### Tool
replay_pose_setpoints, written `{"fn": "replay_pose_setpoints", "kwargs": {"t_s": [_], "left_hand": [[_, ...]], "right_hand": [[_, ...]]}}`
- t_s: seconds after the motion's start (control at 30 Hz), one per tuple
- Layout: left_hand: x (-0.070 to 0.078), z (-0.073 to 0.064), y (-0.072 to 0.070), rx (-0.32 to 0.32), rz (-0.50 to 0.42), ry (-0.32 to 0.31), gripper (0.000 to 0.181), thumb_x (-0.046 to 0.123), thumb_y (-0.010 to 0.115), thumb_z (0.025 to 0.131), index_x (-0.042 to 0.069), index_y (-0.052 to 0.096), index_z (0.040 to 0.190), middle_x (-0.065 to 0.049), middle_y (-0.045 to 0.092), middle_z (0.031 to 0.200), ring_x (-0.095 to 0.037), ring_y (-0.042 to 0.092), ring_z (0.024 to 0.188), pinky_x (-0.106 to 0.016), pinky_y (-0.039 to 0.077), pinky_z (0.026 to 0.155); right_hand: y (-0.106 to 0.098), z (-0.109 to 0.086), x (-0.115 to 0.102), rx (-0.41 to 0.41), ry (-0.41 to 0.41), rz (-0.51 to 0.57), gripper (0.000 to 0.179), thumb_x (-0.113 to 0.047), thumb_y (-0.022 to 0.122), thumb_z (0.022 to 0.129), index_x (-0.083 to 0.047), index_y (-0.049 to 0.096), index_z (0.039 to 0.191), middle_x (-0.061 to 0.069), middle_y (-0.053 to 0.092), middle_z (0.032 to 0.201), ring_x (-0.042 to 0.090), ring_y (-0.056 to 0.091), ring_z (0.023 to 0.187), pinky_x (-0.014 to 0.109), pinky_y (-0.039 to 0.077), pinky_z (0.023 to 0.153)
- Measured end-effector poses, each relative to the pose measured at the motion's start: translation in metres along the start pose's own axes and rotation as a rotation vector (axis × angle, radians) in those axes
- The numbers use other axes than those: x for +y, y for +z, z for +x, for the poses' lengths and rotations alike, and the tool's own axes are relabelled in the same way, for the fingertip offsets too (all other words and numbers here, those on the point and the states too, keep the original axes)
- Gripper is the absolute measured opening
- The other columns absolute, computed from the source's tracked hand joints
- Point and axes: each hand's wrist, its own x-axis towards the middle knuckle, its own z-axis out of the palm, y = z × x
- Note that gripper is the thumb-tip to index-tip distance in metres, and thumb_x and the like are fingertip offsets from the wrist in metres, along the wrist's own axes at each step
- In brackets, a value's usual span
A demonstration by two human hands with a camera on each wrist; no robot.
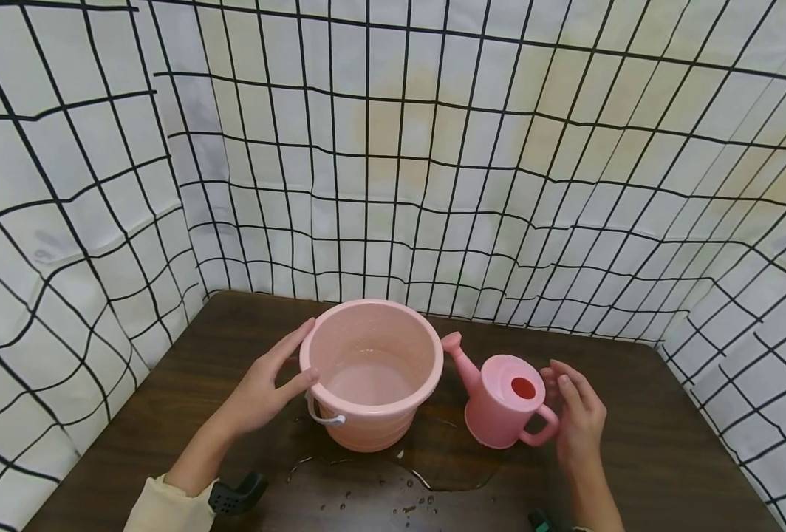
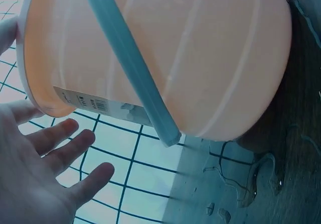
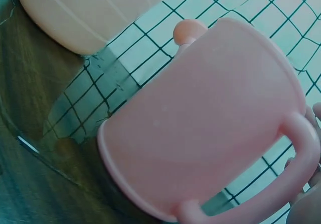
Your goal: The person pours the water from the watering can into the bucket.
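A light pink bucket (image 1: 369, 432) stands upright on the dark table with a little water in its bottom. My left hand (image 1: 267, 388) is at its left rim, thumb and forefinger touching the edge. In the left wrist view the other fingers of that hand (image 2: 45, 174) are spread away from the bucket (image 2: 165, 48), whose grey handle hangs down. Right of it, a pink toy watering can (image 1: 493, 410) stands with its spout toward the bucket. My right hand (image 1: 579, 417) is beside the can's handle with fingers loosely bent; in the right wrist view it is largely cut off.
Spilled water (image 1: 426, 480) and scattered drops lie on the brown table (image 1: 632, 414) in front of the bucket and can. A black wire grid (image 1: 400, 155) backed with white cloth encloses the table at the back and both sides.
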Motion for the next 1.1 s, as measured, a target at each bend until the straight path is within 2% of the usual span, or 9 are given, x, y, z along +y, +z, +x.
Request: {"fn": "replay_pose_setpoints", "kwargs": {"t_s": [0.17, 0.27, 0.43, 0.6, 0.73, 0.97, 1.1], "left_hand": [[-0.001, 0.004, -0.001, 0.002, 0.074, 0.006, 0.065, 0.024, 0.054, 0.092, 0.033, 0.018, 0.146, 0.001, 0.020, 0.152, -0.026, 0.027, 0.136, -0.059, 0.030, 0.100], [0.001, 0.006, -0.003, -0.001, 0.111, 0.009, 0.066, 0.026, 0.054, 0.091, 0.034, 0.017, 0.145, 0.004, 0.016, 0.153, -0.026, 0.018, 0.140, -0.062, 0.025, 0.102], [0.006, 0.010, -0.006, -0.016, 0.157, 0.050, 0.068, 0.027, 0.056, 0.090, 0.032, 0.017, 0.146, 0.005, 0.015, 0.153, -0.025, 0.018, 0.140, -0.062, 0.026, 0.102], [0.008, 0.013, -0.008, -0.018, 0.196, 0.081, 0.068, 0.028, 0.056, 0.089, 0.029, 0.019, 0.146, 0.003, 0.019, 0.153, -0.025, 0.020, 0.139, -0.063, 0.025, 0.100], [0.008, 0.015, -0.009, -0.020, 0.220, 0.097, 0.067, 0.028, 0.057, 0.089, 0.027, 0.021, 0.146, -0.001, 0.022, 0.152, -0.027, 0.021, 0.139, -0.064, 0.023, 0.100], [0.017, 0.019, -0.012, -0.066, 0.254, 0.073, 0.068, 0.035, 0.057, 0.088, 0.024, 0.022, 0.146, 0.001, 0.021, 0.152, -0.027, 0.016, 0.140, -0.060, 0.013, 0.107], [0.023, 0.022, -0.015, -0.092, 0.275, 0.089, 0.070, 0.036, 0.057, 0.088, 0.027, 0.019, 0.147, 0.003, 0.020, 0.152, -0.025, 0.014, 0.141, -0.054, 0.008, 0.111]], "right_hand": [[0.004, 0.004, -0.008, -0.029, 0.000, -0.044, 0.033, -0.004, 0.044, 0.094, 0.012, 0.050, 0.122, 0.013, 0.067, 0.102, 0.023, 0.061, 0.093, 0.028, 0.048, 0.081], [0.008, 0.005, -0.014, -0.056, 0.003, -0.088, 0.033, -0.006, 0.043, 0.095, 0.009, 0.051, 0.123, 0.018, 0.064, 0.108, 0.024, 0.058, 0.103, 0.030, 0.046, 0.086], [0.014, 0.007, -0.021, -0.128, -0.029, -0.129, 0.035, -0.006, 0.039, 0.095, 0.009, 0.049, 0.125, 0.025, 0.058, 0.116, 0.025, 0.054, 0.109, 0.031, 0.040, 0.089], [0.018, 0.009, -0.026, -0.210, -0.085, -0.150, 0.036, -0.003, 0.036, 0.095, 0.009, 0.047, 0.127, 0.025, 0.056, 0.120, 0.025, 0.052, 0.112, 0.029, 0.039, 0.091], [0.022, 0.011, -0.031, -0.261, -0.100, -0.175, 0.037, -0.001, 0.036, 0.094, 0.008, 0.045, 0.129, 0.025, 0.054, 0.123, 0.024, 0.049, 0.116, 0.026, 0.039, 0.093], [0.033, 0.013, -0.045, -0.321, -0.061, -0.296, 0.039, -0.004, 0.041, 0.094, -0.002, 0.047, 0.132, 0.018, 0.053, 0.129, 0.022, 0.047, 0.120, 0.022, 0.038, 0.097], [0.039, 0.013, -0.050, -0.374, -0.103, -0.333, 0.037, -0.003, 0.043, 0.093, 0.000, 0.050, 0.128, 0.017, 0.054, 0.128, 0.022, 0.046, 0.120, 0.021, 0.039, 0.097]]}}
